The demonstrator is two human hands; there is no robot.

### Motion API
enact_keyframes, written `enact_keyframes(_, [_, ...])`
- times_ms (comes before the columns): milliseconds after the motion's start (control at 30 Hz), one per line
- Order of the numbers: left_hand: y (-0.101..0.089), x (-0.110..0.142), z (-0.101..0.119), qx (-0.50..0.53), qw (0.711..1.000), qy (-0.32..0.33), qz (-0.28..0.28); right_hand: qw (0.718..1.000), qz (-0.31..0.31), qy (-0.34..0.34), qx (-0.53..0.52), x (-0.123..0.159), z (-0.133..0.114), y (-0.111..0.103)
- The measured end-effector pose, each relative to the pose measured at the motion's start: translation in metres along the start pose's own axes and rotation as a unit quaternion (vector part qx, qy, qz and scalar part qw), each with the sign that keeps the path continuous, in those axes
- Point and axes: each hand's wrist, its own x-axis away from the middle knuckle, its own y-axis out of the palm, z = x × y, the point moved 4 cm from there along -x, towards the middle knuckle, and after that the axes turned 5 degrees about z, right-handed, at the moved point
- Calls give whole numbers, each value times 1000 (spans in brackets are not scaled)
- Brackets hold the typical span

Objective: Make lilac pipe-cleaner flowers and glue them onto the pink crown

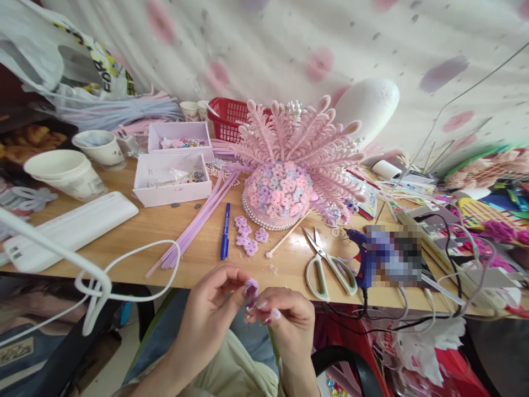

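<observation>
Just in front of the table's edge, my left hand [221, 300] and my right hand [291, 317] meet fingertip to fingertip. Both pinch a small lilac fuzzy pipe cleaner piece [251, 284], mostly hidden by the fingers. Beyond them on the table lie several lilac pipe cleaner flowers [247, 242]. A blue marker pen [225, 231] is left of these, and straight lilac pipe cleaners [202, 220] lie further left. Behind stands a headpiece [279, 187] covered in pink, lilac and blue fuzzy flowers, with tall pink feathery plumes [285, 132] and a beaded rim.
Scissors [320, 259] lie partly open right of my hands, beside a blue glue gun [361, 251]. A white cable [173, 270] loops at the left. White boxes of beads [171, 193], paper cups [61, 171] and a red basket [225, 129] stand behind. Craft materials crowd the right.
</observation>
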Motion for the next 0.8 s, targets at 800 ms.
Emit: enact_keyframes(800, [-3,4,7,-49,997,46,35,918,-33,-68,388,-3,-29,-2])
